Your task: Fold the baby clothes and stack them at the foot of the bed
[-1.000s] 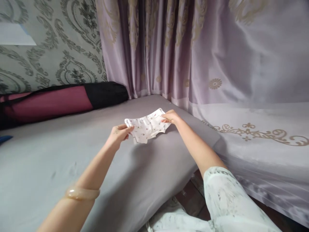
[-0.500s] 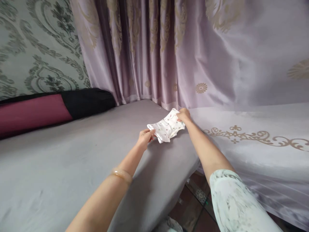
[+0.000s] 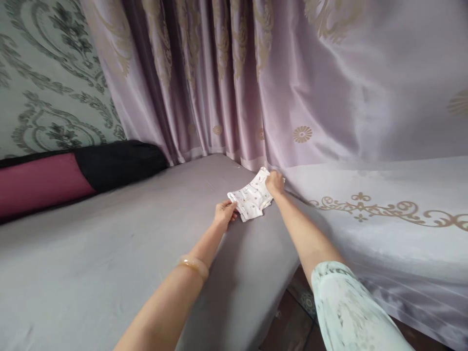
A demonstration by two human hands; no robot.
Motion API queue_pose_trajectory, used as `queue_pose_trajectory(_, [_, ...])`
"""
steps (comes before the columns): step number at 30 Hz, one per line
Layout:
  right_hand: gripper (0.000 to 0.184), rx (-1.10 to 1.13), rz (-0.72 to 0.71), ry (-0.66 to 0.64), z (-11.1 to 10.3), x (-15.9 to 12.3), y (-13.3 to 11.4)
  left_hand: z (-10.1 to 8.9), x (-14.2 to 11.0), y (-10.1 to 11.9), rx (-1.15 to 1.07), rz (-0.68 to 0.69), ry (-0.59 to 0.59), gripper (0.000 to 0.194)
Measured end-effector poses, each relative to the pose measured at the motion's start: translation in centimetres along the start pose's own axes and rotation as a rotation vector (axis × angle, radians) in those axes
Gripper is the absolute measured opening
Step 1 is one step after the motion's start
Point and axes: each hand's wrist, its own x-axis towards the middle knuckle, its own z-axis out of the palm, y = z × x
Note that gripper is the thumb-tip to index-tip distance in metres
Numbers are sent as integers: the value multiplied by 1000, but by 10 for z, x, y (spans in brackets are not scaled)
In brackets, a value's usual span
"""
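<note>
A small pair of white underpants (image 3: pixel 252 197) with a scattered coloured print lies spread near the far corner of the grey-sheeted bed (image 3: pixel 109 263). My left hand (image 3: pixel 225 213) pinches its left edge, the thumb on top and the other fingers partly tucked below. At the opposite side, my right hand (image 3: pixel 275 183) is closed over the right edge; its fingertips are mostly hidden. A pale bangle (image 3: pixel 194 265) circles my left wrist.
Lilac curtains (image 3: pixel 204 87) with gold motifs hang behind and to the right of the bed. A long black and maroon bag (image 3: pixel 44 183) lies along the patterned wall. Dark floor tiles (image 3: pixel 292 317) show beyond the bed's right edge.
The underpants appear lowered and flatter against the bed, with both hands still at their sides. My right hand has closed further over its edge. The view has shifted slightly right.
</note>
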Motion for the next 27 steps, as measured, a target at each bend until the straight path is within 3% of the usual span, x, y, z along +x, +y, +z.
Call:
queue_pose_trajectory(8, [32, 3, -6, -2, 36, -16, -2, -1, -3, -2, 8, -21, 5, 19])
queue_pose_trajectory(13, [41, -20, -41, 50, 47, -24, -2, 0, -8, -8, 15, 27, 56, 13])
queue_pose_trajectory(19, [64, -58, -53, 69, 51, -29, -2, -2, -12, -14, -17, 99, 74, 53])
queue_pose_trajectory(23, [50, -83, -82, 62, 53, -28, -1, -4, -14, -16, -33, 127, 56, 67])
queue_pose_trajectory(27, [38, -98, -100, 17, 51, -27, 1, -5, -15, -16, -51, 147, 32, 48])
